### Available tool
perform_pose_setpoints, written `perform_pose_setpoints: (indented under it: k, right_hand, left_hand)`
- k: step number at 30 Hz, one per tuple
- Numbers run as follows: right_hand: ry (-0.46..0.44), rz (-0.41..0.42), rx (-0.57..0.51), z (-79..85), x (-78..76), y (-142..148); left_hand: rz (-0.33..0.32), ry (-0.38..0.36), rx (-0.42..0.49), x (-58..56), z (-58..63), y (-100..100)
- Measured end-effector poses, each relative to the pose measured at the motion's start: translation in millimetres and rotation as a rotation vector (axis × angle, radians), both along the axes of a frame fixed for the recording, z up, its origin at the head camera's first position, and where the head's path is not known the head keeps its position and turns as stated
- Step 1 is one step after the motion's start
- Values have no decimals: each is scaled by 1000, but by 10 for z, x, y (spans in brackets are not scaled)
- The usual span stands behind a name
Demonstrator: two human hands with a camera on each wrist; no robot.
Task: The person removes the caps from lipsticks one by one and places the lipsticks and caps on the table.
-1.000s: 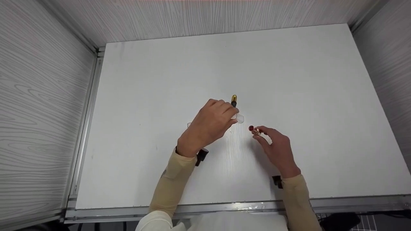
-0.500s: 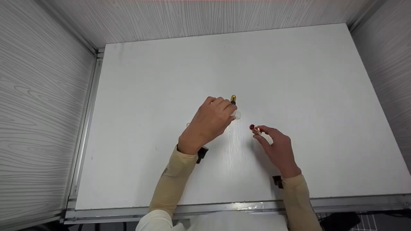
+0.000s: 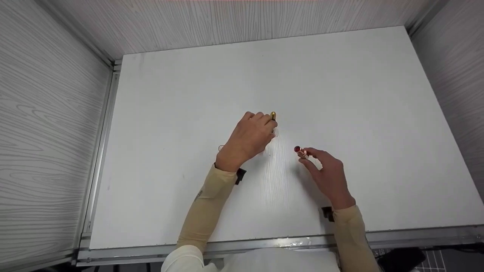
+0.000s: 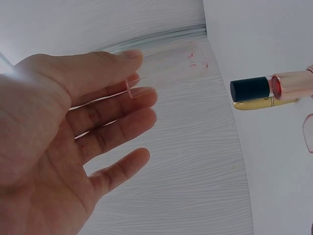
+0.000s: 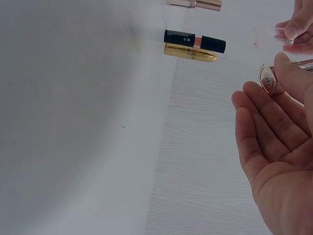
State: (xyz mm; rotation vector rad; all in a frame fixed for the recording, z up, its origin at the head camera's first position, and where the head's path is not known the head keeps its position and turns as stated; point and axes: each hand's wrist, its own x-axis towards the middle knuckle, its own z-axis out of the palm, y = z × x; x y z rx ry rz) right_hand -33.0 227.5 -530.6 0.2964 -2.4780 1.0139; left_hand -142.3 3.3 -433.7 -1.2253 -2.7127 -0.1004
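My left hand (image 3: 249, 138) pinches a clear plastic cap (image 4: 166, 66) between thumb and fingertips, its other fingers spread loosely in the left wrist view. To its right, my right hand (image 3: 325, 170) holds a rose-gold lipstick (image 3: 301, 152) between thumb and fingers, with the open red end angled up and toward the left hand. The right wrist view shows the lipstick's round labelled base (image 5: 267, 80) at my right fingertips. The two hands stand apart. Just beyond the left fingers, a gold tube (image 3: 273, 115) shows, the black tube beside it mostly covered by the hand.
In the right wrist view, a black tube (image 5: 194, 41) and the gold tube lie side by side on the white table (image 3: 359, 94), with another rose-gold tube (image 5: 194, 4) at the top edge. A clear outlined piece (image 3: 221, 148) lies by my left wrist. Wood-grain panels (image 3: 234, 22) wall the table.
My left hand has shifted slightly left and away from the right hand, carrying the clear cap, which is now more hidden. The right hand with the lipstick has barely moved.
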Motion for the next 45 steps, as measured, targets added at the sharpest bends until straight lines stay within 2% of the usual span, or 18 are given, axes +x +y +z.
perform_pose_setpoints:
  k: [5, 11, 16, 21, 33, 45]
  right_hand:
    - [-8, -3, -2, -13, 4, 17]
    - [-24, -8, 4, -11, 11, 24]
    - [-16, -10, 7, -12, 12, 35]
    - [-22, -10, 8, -12, 16, 36]
    - [-37, -20, -2, -11, 19, 37]
    - [-52, -29, -6, -14, 28, 38]
  left_hand:
    - [21, -39, -49, -57, -47, 36]
    - [33, -72, -77, -118, -162, 77]
    - [38, -112, -81, -130, -252, 114]
    - [48, -134, -136, -137, -334, 173]
    - [74, -196, -196, -199, -621, 287]
    - [86, -242, -207, -226, -699, 307]
